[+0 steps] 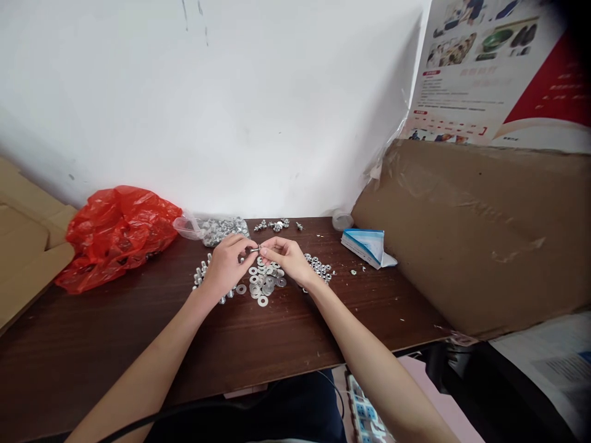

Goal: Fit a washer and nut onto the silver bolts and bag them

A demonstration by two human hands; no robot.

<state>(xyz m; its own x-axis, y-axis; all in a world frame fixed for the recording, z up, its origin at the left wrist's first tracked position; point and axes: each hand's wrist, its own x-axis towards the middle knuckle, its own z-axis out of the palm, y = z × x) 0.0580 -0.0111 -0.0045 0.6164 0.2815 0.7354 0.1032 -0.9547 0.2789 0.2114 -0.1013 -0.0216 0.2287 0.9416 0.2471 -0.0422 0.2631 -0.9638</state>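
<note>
Bolt is lying crosswise between the two hands, just above the table, its long axis running roughly left to right. Left hand is pinching it from the left, thumb and fingers clamped on the shank. Right hand is meeting it from the opposite side, thumb and fingertips drawn together at its right end; a ring-like piece seems to be sitting there, too small to tell for certain. Neither hand is standing nearer: both are touching the bolt, so the key relation is end to end, right fingertips facing left along its axis. Relative to the left hand, the bolt is pointing out rightward from the fingertips; relative to the right, it is lying directly to the left. Loose washers are spreading on the table below the joined fingertips. Loose bolts are standing and lying around the left hand, partly hidden by it; nuts are clustering just beyond the right wrist, on its right.
</note>
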